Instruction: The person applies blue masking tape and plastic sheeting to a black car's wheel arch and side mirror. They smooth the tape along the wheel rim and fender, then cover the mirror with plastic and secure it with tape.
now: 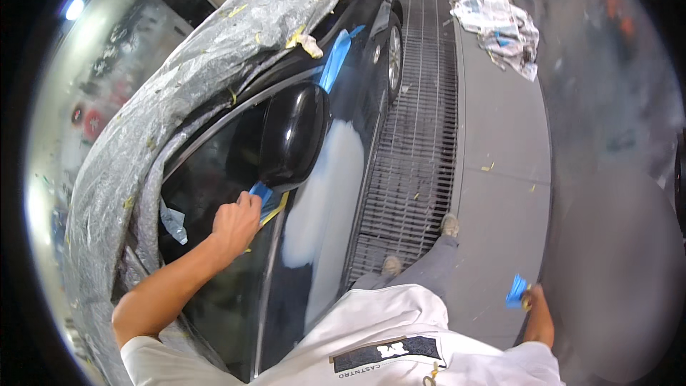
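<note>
Beside a black car, my left hand (238, 225) pinches a piece of blue masking film (261, 191) at the base of the black side mirror (296, 134). Yellow masking tape (276, 209) runs along the window edge by my fingers. Out to the right, my right hand (530, 300) holds a bunch of blue film (516, 292) with some yellow tape, over the grey floor. A pale grey patch (332, 187) covers part of the door panel below the mirror. Another strip of blue film (336, 61) hangs on the fender ahead of the mirror.
Clear plastic sheeting (177, 80) drapes over the car's roof and hood, with yellow tape scraps on it. A metal floor grating (415, 145) runs along the car. Crumpled masking paper (498, 24) lies on the grey floor ledge (504, 128) at the upper right.
</note>
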